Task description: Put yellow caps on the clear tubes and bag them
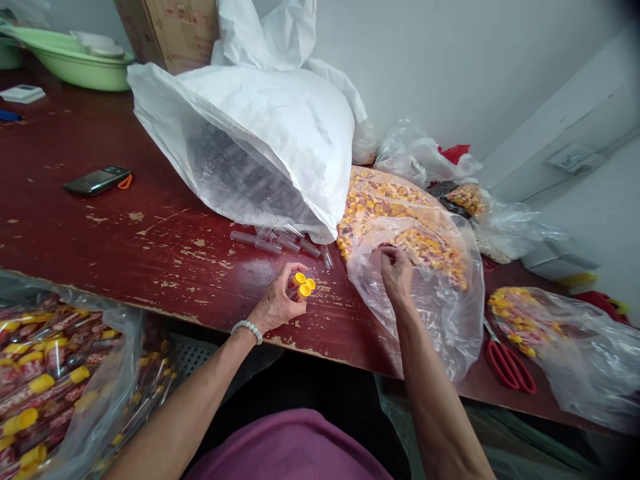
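My left hand (280, 300), with a beaded bracelet at the wrist, is wrapped round three small tubes with yellow caps (303, 287), held upright over the table's front part. My right hand (397, 270) reaches into the mouth of a clear plastic bag (415, 227) full of yellow and pink pieces; its fingers are bent together, and what they hold, if anything, is too small to tell. Several clear empty tubes (285, 241) lie on the red table (165, 247) before a large white sack (295, 127), whose open mouth shows many more.
Red-handled scissors (510, 367) and another bag of yellow-topped pieces (530, 320) lie at the right. A dark phone-like device (97, 181) and a green basin (80, 63) are at the left. Below the table's left edge, a bag holds filled, yellow-capped tubes (50, 367).
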Tool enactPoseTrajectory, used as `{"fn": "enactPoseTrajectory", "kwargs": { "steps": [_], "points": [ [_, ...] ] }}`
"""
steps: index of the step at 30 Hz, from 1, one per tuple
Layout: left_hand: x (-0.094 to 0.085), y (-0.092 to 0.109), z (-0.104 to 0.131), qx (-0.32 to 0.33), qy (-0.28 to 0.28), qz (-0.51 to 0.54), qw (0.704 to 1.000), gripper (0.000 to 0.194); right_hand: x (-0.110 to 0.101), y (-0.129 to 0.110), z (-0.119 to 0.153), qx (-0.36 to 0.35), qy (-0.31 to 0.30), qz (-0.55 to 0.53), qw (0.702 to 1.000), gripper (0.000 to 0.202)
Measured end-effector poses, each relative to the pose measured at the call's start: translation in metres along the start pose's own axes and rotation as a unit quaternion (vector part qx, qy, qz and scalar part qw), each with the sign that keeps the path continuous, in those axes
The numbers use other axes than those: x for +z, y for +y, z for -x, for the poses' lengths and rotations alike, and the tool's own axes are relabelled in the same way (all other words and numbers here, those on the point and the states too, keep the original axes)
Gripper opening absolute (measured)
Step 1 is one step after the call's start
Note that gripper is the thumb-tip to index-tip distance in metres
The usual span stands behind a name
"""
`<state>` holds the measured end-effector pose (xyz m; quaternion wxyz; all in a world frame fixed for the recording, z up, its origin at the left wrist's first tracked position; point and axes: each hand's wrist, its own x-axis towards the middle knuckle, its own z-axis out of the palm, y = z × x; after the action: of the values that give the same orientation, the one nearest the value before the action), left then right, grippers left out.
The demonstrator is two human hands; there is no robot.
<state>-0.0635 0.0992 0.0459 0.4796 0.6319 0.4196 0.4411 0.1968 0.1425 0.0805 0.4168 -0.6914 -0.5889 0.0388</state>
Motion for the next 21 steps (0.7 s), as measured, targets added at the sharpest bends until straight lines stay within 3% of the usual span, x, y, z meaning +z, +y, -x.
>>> {"fn": "enactPoseTrajectory", "kwargs": {
  "steps": [4, 13, 17, 21],
  "points": [
    [0.0, -0.002, -0.001, 0.0, 0.001, 0.012, 1.0, 0.053, 0.026, 0.028, -0.018, -0.041, -0.113, 0.06, 0.991, 0.027],
    [0.001, -0.002, -0.003, -0.021, -0.001, 0.04, 0.999, 0.054, 0.073, 0.004, -0.027, -0.136, -0.217, 0.162, 0.953, 0.034],
    [0.001, -0.001, -0.003, -0.024, -0.006, 0.035, 0.999, 0.054, 0.07, 0.007, -0.022, -0.146, -0.211, 0.198, 0.946, 0.039],
    [0.0, -0.002, -0.003, -0.014, -0.002, 0.019, 1.0, 0.054, 0.042, 0.032, -0.005, -0.111, -0.165, 0.233, 0.952, 0.036]
  ]
}}
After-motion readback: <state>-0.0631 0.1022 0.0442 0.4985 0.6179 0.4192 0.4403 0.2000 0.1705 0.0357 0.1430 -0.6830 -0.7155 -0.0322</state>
